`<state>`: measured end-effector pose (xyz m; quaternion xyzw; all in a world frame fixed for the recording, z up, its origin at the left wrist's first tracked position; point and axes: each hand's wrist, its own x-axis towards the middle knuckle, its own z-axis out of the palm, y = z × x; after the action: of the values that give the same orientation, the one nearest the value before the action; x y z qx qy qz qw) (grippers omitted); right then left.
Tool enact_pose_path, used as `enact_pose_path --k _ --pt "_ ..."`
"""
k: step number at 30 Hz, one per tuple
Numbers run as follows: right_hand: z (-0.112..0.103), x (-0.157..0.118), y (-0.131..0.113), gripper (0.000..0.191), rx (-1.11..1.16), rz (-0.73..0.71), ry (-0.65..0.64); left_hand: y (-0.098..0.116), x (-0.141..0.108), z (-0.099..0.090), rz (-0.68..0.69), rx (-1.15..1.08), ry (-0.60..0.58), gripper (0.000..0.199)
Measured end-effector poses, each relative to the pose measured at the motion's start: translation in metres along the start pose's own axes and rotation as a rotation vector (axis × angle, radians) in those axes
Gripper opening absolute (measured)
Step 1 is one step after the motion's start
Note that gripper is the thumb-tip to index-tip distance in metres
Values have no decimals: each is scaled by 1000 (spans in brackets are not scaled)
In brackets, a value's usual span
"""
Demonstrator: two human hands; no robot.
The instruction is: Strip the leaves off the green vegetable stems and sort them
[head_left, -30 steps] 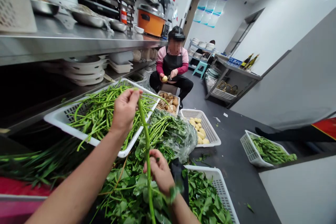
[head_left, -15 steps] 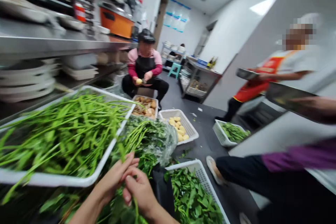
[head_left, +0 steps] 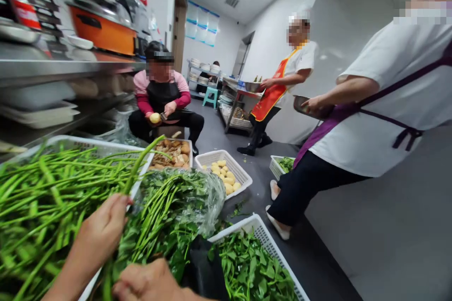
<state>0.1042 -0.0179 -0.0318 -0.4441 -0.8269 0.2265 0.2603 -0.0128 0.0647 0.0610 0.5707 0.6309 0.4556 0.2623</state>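
My left hand [head_left: 100, 228] is closed around a thick green vegetable stem [head_left: 138, 163], whose upper end slants up to the right. Low in the picture, my right hand [head_left: 150, 282] has its fingers curled beside the stem's lower part; what lies inside them is hidden. To the left, a white basket [head_left: 136, 187] is heaped with long green stems [head_left: 45, 197]. Beyond my hands lies a bundle of leafy greens [head_left: 155, 207], partly wrapped in clear plastic [head_left: 212, 188]. Another white basket [head_left: 273, 249] at the lower right holds loose green leaves [head_left: 252, 263].
A seated person [head_left: 162, 89] holds a potato [head_left: 155, 118] and a peeler over a crate of potatoes [head_left: 176, 150]. Peeled potatoes lie in a white basket [head_left: 243, 174]. Two standing people [head_left: 282, 80] hold metal bowls at the right. A steel shelf [head_left: 70, 68] runs along the left.
My hands were together and have moved apart, left hand leftward with the stem, right hand downward. The view has turned right, and the standing person in purple has come more fully into view.
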Motion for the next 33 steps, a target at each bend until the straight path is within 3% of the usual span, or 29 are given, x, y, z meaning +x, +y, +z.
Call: enact_pose_path --k 2,4,7,10,12,15,18,22,25,29,31,33 --pt "7 -7 8 14 -27 -82 -107 6 28 -18 47 181 168 26" --pt "15 -18 20 14 -64 -70 -215 2 62 -40 -15 374 308 33" --pt "15 -32 42 17 -49 169 -277 -23 100 -64 -49 667 203 48" --pt "-3 -24 69 22 13 302 -201 -66 111 -64 -15 810 70 66" --pt "-15 -6 90 25 86 349 -116 -99 111 -57 -13 812 25 73" --pt "-21 32 126 17 306 561 0 -143 119 -51 -39 743 30 66" --pt "-10 72 159 16 440 779 74 -165 140 -54 -73 682 74 61" --pt "17 111 184 20 492 896 156 -167 158 -55 -125 671 82 60" --pt "30 122 181 20 574 949 212 -164 159 -57 -164 687 52 61" --pt "27 100 151 17 693 946 288 -143 155 -65 -177 678 -20 69" --pt "23 76 128 13 746 891 316 -119 144 -62 -139 681 54 74" --pt "20 51 104 10 802 770 279 -91 121 -46 -55 636 190 72"
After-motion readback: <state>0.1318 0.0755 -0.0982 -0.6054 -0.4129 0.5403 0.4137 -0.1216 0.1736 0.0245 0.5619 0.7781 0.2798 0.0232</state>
